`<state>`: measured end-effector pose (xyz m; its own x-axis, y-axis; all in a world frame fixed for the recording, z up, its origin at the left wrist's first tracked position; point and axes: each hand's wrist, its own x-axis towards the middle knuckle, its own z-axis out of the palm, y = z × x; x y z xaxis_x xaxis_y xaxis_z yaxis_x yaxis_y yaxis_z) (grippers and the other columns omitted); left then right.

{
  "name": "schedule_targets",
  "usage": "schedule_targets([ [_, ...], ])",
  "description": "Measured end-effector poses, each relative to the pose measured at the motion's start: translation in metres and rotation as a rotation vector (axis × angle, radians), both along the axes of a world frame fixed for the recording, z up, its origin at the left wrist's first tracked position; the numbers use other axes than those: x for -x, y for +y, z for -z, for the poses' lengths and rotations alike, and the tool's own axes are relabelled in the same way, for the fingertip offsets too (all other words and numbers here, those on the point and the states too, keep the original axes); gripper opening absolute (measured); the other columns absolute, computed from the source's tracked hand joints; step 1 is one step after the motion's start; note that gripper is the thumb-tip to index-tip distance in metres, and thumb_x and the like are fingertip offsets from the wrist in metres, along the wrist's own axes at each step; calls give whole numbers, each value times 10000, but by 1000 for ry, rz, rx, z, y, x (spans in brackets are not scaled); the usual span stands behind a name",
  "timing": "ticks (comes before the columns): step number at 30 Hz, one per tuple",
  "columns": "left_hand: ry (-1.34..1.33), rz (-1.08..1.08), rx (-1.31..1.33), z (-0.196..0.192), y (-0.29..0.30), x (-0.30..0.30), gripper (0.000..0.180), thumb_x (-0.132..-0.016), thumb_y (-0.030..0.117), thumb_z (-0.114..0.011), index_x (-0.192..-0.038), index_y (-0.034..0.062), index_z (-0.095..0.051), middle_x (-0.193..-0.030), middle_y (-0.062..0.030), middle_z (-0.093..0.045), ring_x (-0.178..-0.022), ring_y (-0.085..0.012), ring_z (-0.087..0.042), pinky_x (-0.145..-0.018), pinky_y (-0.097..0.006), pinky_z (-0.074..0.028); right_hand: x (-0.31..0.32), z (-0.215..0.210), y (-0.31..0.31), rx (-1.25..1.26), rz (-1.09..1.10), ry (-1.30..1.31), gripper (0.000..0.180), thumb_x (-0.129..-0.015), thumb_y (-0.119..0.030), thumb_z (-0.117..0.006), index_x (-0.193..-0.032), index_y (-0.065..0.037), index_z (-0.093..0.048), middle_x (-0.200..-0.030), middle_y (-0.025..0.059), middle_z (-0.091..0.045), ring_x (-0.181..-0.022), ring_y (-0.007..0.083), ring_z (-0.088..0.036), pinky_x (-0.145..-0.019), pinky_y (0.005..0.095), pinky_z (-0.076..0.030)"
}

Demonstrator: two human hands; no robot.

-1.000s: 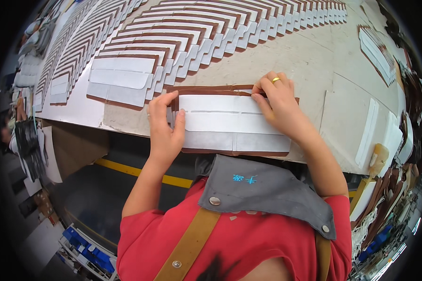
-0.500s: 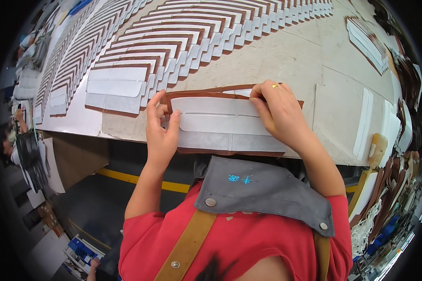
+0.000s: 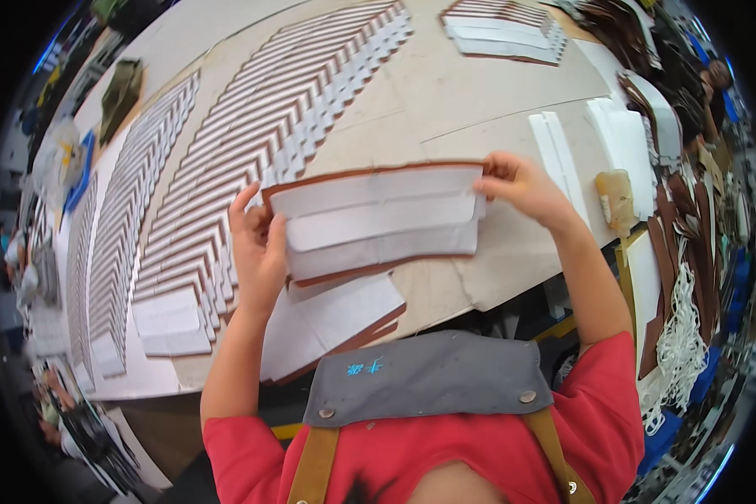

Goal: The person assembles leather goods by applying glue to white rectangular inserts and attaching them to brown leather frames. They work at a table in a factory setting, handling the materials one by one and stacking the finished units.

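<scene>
A brown leather panel with white backing (image 3: 378, 214) is held up in front of me, backed side facing me. My left hand (image 3: 259, 244) grips its left end, thumb on the white face and fingers behind. At the upper right corner, my right hand (image 3: 525, 189) pinches the panel between thumb and fingers. Below it, partly covered, more brown pieces with white backing (image 3: 336, 319) lie at the table's front edge. Long overlapping rows of similar backed pieces (image 3: 252, 126) fan out across the table to the left and away from me.
Another fanned batch (image 3: 500, 38) lies at the far right. White strips (image 3: 559, 155) and a yellowish block (image 3: 615, 202) are on the right side. Brown leather strips (image 3: 668, 244) and a tangle of white cord (image 3: 683, 336) hang past the right edge. A blue tray (image 3: 80, 172) stands far left.
My right hand has shifted from the panel's top edge to its right corner. The panel is off the front edge, uncovering the pieces beneath. The whole view has swung to the right.
</scene>
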<state>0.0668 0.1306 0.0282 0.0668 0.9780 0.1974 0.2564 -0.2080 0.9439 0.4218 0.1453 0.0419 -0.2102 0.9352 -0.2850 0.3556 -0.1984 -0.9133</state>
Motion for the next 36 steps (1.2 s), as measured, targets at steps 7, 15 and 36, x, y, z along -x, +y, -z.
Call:
schedule_targets([
  [7, -92, 189, -14, 10, 155, -136, 462, -871, 19, -492, -1293, 19, -305, -768, -63, -534, -664, -104, -519, -602, -241, -443, -115, -10, 107, -246, 426, -19, 144, -844, -160, -594, -931, -46, -606, -808, -8, -593, -734, 75, -524, -660, 218, -413],
  [15, 198, 104, -80, 27, 288, -261, 503, -837, 65, -526, -1287, 3, -309, -782, -128, -580, -674, -220, -605, -617, -342, -478, -219, 41, 253, -421, 813, -183, 278, -736, -175, -664, -968, -42, -587, -806, 79, -607, -691, 132, -569, -614, 307, -470],
  [36, 494, 35, -118, 44, 318, -282, 470, -818, 66, -551, -1240, -11, -357, -777, -160, -595, -764, -304, -596, -714, -397, -463, -217, 75, 277, -564, 695, -808, 118, -810, -142, -546, -914, -97, -582, -894, 151, -611, -858, 324, -591, -736, 413, -466],
])
